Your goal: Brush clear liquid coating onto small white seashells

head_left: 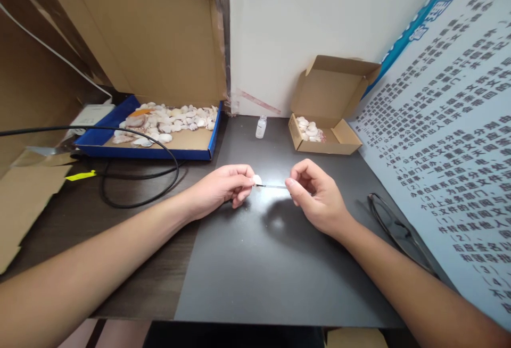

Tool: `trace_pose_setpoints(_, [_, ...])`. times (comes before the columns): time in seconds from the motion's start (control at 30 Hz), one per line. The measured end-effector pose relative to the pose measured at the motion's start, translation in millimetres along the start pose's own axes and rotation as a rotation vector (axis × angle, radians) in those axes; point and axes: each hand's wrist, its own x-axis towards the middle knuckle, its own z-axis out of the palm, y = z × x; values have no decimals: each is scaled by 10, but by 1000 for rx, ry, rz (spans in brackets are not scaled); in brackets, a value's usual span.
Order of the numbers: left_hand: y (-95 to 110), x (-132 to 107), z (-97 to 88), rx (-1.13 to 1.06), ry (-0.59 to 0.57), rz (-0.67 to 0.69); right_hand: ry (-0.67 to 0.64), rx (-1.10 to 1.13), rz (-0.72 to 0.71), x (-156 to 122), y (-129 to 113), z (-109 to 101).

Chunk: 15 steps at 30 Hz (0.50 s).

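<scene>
We see a smooth grey mat [295, 279], satiny enough to throw back a bright glare, over a desk [147, 273] of dark wood grain. The larger box [147, 152] and the smaller box [331, 146] are cardboard, dull brown inside — the larger has smooth blue sides. The heaped shells [175, 119] look chalky and mostly matt, the held shell [257, 179] pale and dull. The bottle [261, 127] is shiny, glass or plastic — we cannot tell which. The cable [128, 207] looks smooth and rubbery, the wall [319, 13] plain and smooth.
</scene>
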Motion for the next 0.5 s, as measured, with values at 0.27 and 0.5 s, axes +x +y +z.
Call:
trace_pose_setpoints(0.27, [6, -1, 7, -8, 1, 1, -6, 7, 3, -5, -14, -6])
trace_pose_setpoints(0.5, [9, -3, 13, 11, 20, 2, 8, -91, -13, -6, -16, -7])
